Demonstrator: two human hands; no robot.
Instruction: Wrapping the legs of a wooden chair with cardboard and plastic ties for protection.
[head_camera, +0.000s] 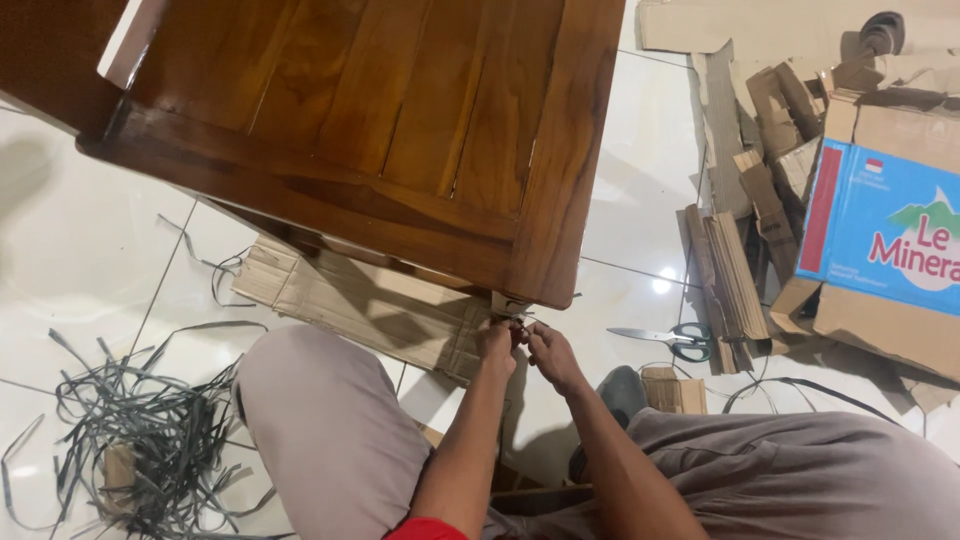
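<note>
Head view: looking down on a person sitting on a white tile floor (70, 230), knees apart, at the corner of a dark wooden panel (400, 110)
Left hand (497, 345): fingers pinched shut on a thin strap end (514, 318) just below the panel's lower corner
Right hand (548, 352): touching the left, fingertips closed on the same strap end
Strap end: tiny, held between both hands, right against the cardboard (370, 305); how it is fixed cannot be told
Cardboard: flat brown sheet wrapped under the panel's lower edge, partly in its shadow, its corner meeting the hands
Panel: slatted wood with a thick frame, filling the upper middle
Scissors (672, 338): lying on the floor right of the hands, apart from them
Strap pile (150, 430): loose grey strips in a tangle at lower left, beside the left knee
Scraps (740, 250): folded cardboard pieces stacked right of the scissors
Box (885, 220): blue and white carton, far right, flaps open
</note>
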